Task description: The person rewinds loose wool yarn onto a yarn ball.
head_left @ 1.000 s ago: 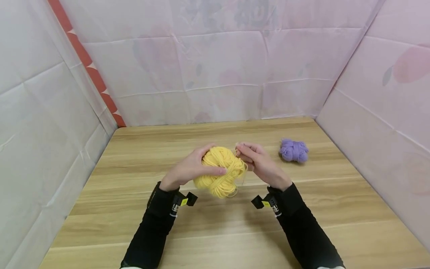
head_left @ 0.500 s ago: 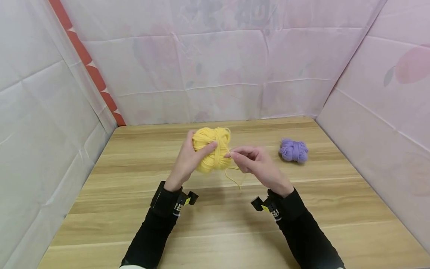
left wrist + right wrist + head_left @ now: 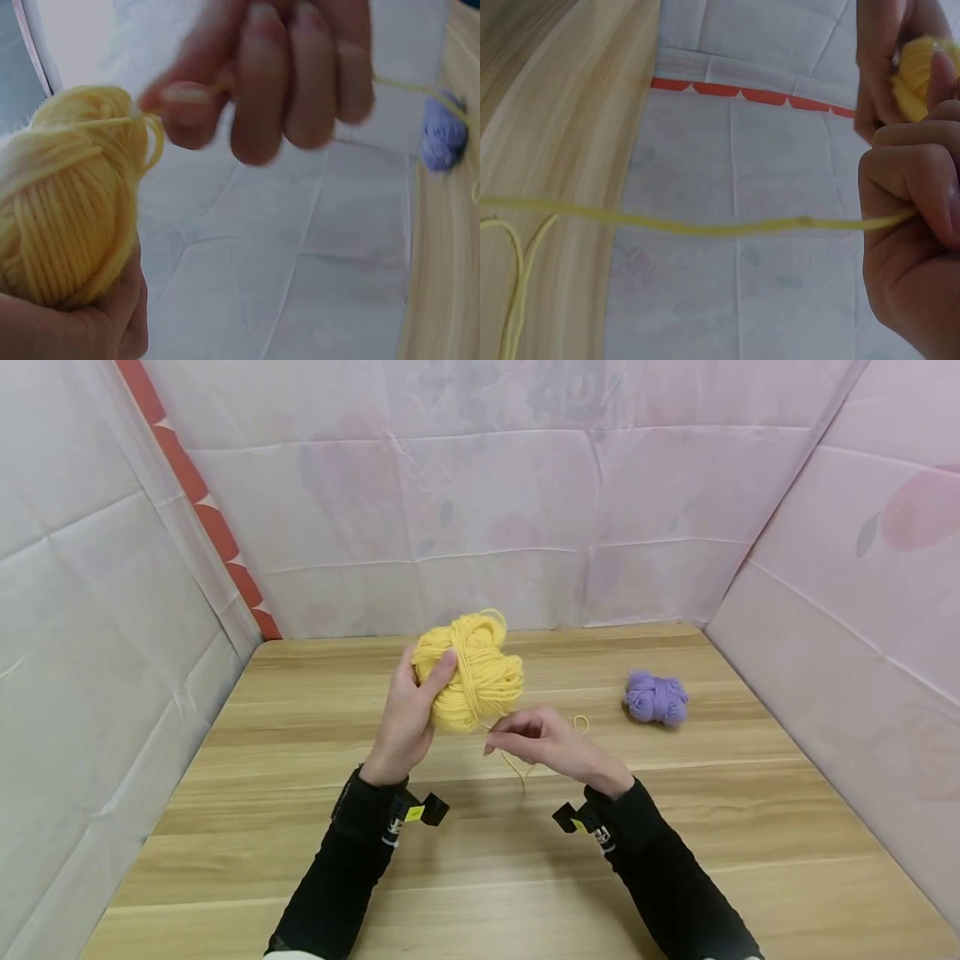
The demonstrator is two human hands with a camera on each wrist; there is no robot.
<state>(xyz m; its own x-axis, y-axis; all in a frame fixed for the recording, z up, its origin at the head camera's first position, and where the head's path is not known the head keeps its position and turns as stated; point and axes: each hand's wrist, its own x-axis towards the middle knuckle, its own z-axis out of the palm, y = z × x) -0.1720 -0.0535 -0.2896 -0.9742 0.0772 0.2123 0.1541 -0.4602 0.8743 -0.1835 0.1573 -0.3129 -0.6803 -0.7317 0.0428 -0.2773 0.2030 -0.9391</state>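
My left hand point(image 3: 405, 722) grips a ball of yellow yarn point(image 3: 480, 681) above the table, its thumb lying over the near side. Just below and right of the ball, my right hand point(image 3: 551, 743) pinches the yarn strand between thumb and fingertips. In the left wrist view, the strand leaves the wound yarn point(image 3: 64, 210) in a small loop at the pinching fingertips point(image 3: 187, 101). Out of the right fist trails a loose yellow tail point(image 3: 705, 227), seen in the right wrist view; part of it hangs toward the table in loops.
A smaller skein of purple yarn point(image 3: 656, 697) lies on the wooden table point(image 3: 480, 893) at the right. Pale printed sheets point(image 3: 480, 510) stand along the back and both sides, with a red scalloped border point(image 3: 198, 497) at the back left corner.
My left hand has raised the yellow yarn ball away and leftward, turning it. My right hand has moved left and slightly nearer, and a longer loose tail of yarn now hangs free.
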